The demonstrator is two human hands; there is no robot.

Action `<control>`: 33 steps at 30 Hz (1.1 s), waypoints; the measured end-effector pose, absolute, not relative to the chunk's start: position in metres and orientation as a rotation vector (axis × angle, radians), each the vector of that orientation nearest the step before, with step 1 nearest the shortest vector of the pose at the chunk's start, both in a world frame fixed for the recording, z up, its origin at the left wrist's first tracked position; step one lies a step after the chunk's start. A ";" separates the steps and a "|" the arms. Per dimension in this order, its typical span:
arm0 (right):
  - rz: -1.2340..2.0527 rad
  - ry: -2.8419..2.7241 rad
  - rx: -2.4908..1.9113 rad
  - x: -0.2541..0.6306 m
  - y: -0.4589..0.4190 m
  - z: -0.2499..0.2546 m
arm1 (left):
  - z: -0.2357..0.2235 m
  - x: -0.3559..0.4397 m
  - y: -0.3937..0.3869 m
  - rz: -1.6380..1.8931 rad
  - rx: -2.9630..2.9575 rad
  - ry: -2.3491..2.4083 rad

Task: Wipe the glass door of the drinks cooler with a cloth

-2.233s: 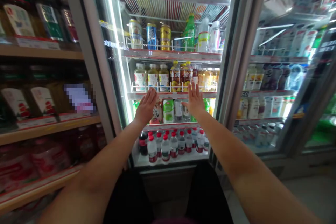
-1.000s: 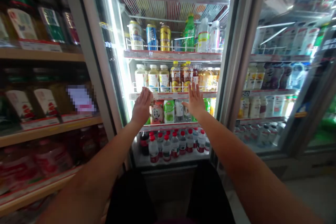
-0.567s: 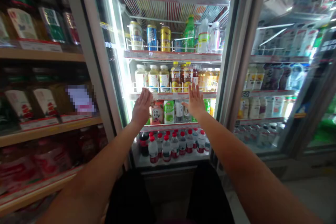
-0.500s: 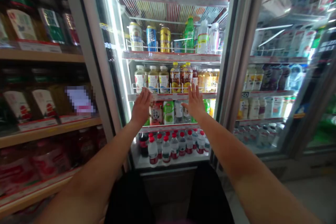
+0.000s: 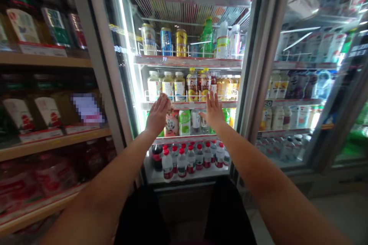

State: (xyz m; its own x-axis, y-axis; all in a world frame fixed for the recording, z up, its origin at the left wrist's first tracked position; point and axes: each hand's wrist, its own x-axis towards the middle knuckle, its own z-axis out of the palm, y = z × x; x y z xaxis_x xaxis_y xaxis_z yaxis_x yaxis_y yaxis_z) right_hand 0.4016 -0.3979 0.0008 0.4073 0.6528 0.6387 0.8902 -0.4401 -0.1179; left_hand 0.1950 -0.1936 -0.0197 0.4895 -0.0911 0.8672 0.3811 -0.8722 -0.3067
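Observation:
Both my arms reach into an open drinks cooler (image 5: 189, 61). My left hand (image 5: 157, 114) is raised with its fingers stretched out, in front of a red-labelled bottle (image 5: 171, 123) on the third shelf; it holds nothing that I can see. My right hand (image 5: 213, 111) is open too, fingers spread, just under the front rail of the shelf with yellow-capped tea bottles (image 5: 198, 83). A green-labelled bottle (image 5: 184, 121) stands between my two hands.
Red-capped water bottles (image 5: 189, 157) fill the bottom shelf. Cans (image 5: 166, 40) and a green bottle (image 5: 207, 36) stand on the shelf above. Wooden shelves (image 5: 48, 141) with packaged goods are on the left. A shut glass cooler door (image 5: 304, 84) is on the right.
My left hand drifted left and curled slightly, then came back up a little with fingers straighter. My right hand has stayed nearly still.

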 end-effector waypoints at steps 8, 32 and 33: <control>-0.709 -1.322 -2.203 0.401 -0.399 0.001 | -0.012 0.199 -0.198 -1.361 -2.296 -0.325; -0.415 -1.263 -1.198 0.348 -0.365 0.068 | 0.018 0.264 -0.276 -1.603 -2.554 0.127; -0.425 -1.267 -1.195 0.350 -0.367 0.069 | 0.020 0.258 -0.274 -1.544 -2.530 0.152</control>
State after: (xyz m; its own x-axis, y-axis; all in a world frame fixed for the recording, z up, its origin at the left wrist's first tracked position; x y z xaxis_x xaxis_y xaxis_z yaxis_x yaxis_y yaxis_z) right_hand 0.3496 -0.3667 0.0692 0.3217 0.3437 0.8823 0.8061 0.3894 -0.4456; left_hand 0.2582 -0.2738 0.0203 0.4578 -0.1763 0.8714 0.0032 -0.9798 -0.1999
